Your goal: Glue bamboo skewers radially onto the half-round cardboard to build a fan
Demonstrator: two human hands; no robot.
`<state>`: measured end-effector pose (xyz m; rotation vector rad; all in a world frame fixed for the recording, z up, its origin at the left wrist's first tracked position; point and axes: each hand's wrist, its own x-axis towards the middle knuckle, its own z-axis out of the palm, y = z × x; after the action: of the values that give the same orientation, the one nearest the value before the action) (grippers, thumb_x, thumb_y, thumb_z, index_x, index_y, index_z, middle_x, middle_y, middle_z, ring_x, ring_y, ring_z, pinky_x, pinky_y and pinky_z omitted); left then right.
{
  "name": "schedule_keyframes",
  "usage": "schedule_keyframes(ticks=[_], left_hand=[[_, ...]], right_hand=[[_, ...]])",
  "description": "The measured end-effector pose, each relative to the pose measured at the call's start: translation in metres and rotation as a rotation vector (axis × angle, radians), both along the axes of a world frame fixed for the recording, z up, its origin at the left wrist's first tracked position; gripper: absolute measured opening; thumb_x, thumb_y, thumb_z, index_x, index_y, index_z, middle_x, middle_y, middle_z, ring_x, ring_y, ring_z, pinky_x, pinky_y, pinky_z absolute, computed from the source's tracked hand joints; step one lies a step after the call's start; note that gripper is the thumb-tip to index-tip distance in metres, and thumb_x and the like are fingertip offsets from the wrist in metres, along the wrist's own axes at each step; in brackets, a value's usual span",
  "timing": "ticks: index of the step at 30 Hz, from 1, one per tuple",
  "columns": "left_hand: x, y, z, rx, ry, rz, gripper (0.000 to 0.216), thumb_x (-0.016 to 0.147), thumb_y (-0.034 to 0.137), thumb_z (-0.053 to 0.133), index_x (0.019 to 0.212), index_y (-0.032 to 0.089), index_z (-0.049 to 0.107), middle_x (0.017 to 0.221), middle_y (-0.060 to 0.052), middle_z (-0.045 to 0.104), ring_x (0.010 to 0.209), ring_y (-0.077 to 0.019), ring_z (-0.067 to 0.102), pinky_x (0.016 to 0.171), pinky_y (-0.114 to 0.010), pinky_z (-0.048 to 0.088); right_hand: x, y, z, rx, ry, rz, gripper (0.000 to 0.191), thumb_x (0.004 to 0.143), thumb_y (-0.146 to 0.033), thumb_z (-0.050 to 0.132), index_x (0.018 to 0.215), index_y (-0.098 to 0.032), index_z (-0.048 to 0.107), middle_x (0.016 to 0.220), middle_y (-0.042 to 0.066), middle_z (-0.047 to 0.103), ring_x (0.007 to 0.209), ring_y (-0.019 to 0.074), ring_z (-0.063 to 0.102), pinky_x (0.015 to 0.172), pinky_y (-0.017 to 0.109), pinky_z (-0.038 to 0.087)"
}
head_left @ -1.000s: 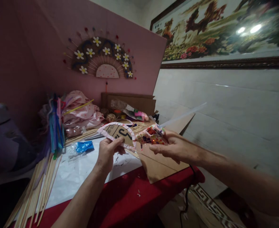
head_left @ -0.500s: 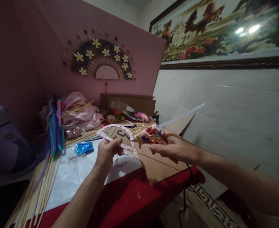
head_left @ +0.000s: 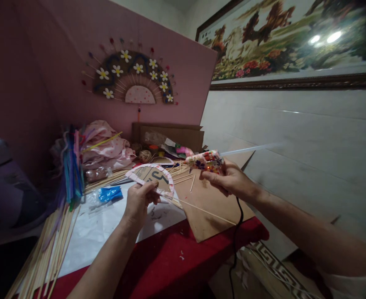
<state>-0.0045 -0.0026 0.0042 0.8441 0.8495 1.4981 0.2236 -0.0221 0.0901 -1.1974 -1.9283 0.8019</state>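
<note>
My left hand [head_left: 142, 199] pinches the lower edge of a half-round cardboard piece [head_left: 156, 176], whose rim is wrapped in pale pink fabric and whose face shows a printed 3. My right hand [head_left: 229, 177] is closed around a glue gun [head_left: 204, 161] with a colourful flowered body and a small orange light. A long translucent glue stick [head_left: 251, 148] sticks out of its back, and a black cord [head_left: 239, 224] hangs below. The gun's nozzle points left, above and apart from the cardboard piece. A thin wooden stick [head_left: 208, 211] lies across the brown cardboard sheet [head_left: 201, 226].
Bamboo sticks [head_left: 50, 245] lie at the left, beside blue and purple pipe cleaners [head_left: 71, 166]. A blue packet [head_left: 110, 194] rests on white paper [head_left: 86, 232]. Pink fabric [head_left: 108, 143] is heaped behind. A flower-decorated fan [head_left: 139, 79] hangs on the pink board.
My right hand has moved the glue gun up and right, away from the cardboard piece, uncovering sticks on the brown sheet. My left hand has barely moved.
</note>
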Motion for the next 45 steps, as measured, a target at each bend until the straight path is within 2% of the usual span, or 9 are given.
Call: schedule_keyframes(ticks=[4,7,14,26,30,33,36,40,45], left_hand=[[-0.003,0.002,0.0,-0.033,-0.073,0.051,0.014,0.056,0.022,0.066,0.053,0.011,0.057,0.042,0.001,0.052,0.032,-0.0099,0.046,0.033,-0.021,0.031],[-0.005,0.004,0.0,-0.065,-0.107,0.062,0.014,0.054,0.023,0.067,0.055,0.012,0.058,0.042,0.001,0.053,0.032,-0.0092,0.046,0.033,-0.021,0.031],[-0.009,0.009,-0.002,-0.11,-0.134,0.066,0.013,0.053,0.022,0.066,0.058,0.013,0.057,0.043,0.001,0.056,0.033,-0.0093,0.047,0.033,-0.02,0.032],[-0.013,0.007,0.008,-0.103,-0.211,0.104,0.012,0.052,0.018,0.065,0.061,0.012,0.059,0.047,0.0,0.058,0.034,-0.0094,0.047,0.031,-0.02,0.032],[-0.016,0.008,0.013,-0.082,-0.251,0.157,0.009,0.052,0.014,0.064,0.058,0.012,0.058,0.046,0.001,0.057,0.034,-0.009,0.046,0.03,-0.019,0.03],[-0.021,0.009,0.017,-0.058,-0.312,0.197,0.007,0.052,0.012,0.062,0.054,0.013,0.056,0.045,0.001,0.056,0.035,-0.0093,0.047,0.03,-0.019,0.031],[-0.025,0.009,0.019,-0.044,-0.375,0.198,0.007,0.053,0.011,0.061,0.053,0.014,0.054,0.044,0.001,0.056,0.036,-0.0094,0.048,0.032,-0.019,0.032],[-0.027,0.008,0.02,-0.037,-0.411,0.179,0.008,0.055,0.01,0.059,0.052,0.014,0.053,0.044,0.001,0.056,0.037,-0.0091,0.048,0.032,-0.019,0.032],[-0.028,0.007,0.021,-0.054,-0.421,0.174,0.008,0.057,0.01,0.058,0.053,0.015,0.053,0.043,0.001,0.056,0.037,-0.0092,0.048,0.033,-0.018,0.033]], right_hand=[[0.033,0.035,-0.027,0.154,-0.16,-0.164,0.034,0.078,-0.037,0.055,0.105,-0.016,0.049,0.071,0.001,0.058,0.04,0.0078,0.046,0.035,0.02,0.037],[0.055,0.053,-0.055,0.312,-0.353,-0.141,0.038,0.076,-0.025,0.053,0.113,-0.016,0.048,0.107,0.01,0.059,0.081,0.0186,0.061,0.067,0.028,0.047],[0.068,0.062,-0.1,0.235,-0.756,-0.262,0.047,0.081,-0.025,0.044,0.126,-0.015,0.038,0.109,0.013,0.06,0.092,0.0248,0.058,0.073,0.032,0.041],[0.061,0.065,-0.106,0.143,-0.724,-0.167,0.068,0.078,-0.039,0.052,0.133,-0.007,0.029,0.126,0.019,0.048,0.111,0.029,0.048,0.088,0.036,0.036],[0.051,0.058,-0.095,0.297,-0.766,-0.218,0.056,0.077,-0.026,0.05,0.128,-0.006,0.038,0.12,0.018,0.052,0.106,0.0268,0.049,0.085,0.034,0.036],[0.031,0.044,-0.085,0.489,-0.715,-0.269,0.031,0.082,-0.021,0.043,0.109,-0.011,0.054,0.106,0.014,0.059,0.096,0.0233,0.051,0.081,0.032,0.035],[0.001,0.031,-0.08,0.466,-0.718,-0.167,0.02,0.084,-0.02,0.042,0.083,-0.015,0.061,0.084,0.009,0.063,0.081,0.0195,0.053,0.073,0.029,0.034],[-0.04,0.03,-0.09,0.403,-0.741,0.01,0.019,0.082,-0.017,0.043,0.089,-0.016,0.06,0.085,0.007,0.065,0.077,0.0174,0.055,0.069,0.027,0.034],[-0.075,0.049,-0.107,0.301,-0.8,0.002,0.022,0.08,-0.017,0.043,0.097,-0.014,0.058,0.093,0.012,0.064,0.083,0.0221,0.057,0.071,0.03,0.037]])
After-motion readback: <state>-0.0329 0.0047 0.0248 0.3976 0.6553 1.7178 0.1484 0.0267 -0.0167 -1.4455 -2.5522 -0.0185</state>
